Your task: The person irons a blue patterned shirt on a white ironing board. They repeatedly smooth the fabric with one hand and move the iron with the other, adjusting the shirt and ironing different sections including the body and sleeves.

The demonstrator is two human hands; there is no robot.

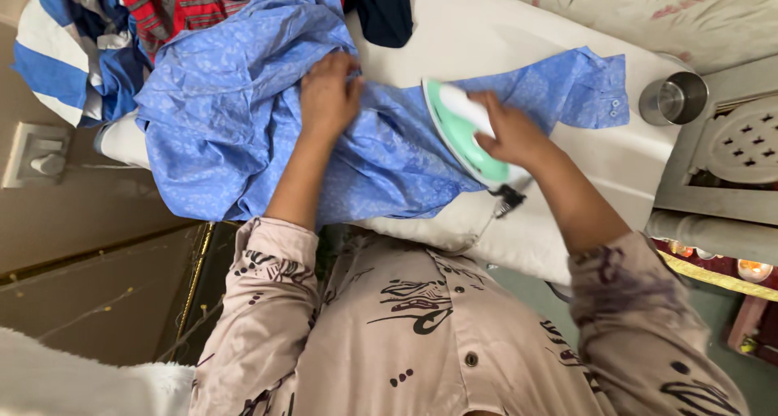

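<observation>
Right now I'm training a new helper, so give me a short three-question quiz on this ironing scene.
1. True or false: the right hand grips the green and white iron.
2. What does the left hand press on?
A. the blue shirt
B. the steel cup
C. the red plaid cloth
3. Fill in: the iron sits on the shirt's ____.

Key: 1 true; 2 A; 3 sleeve.
</observation>
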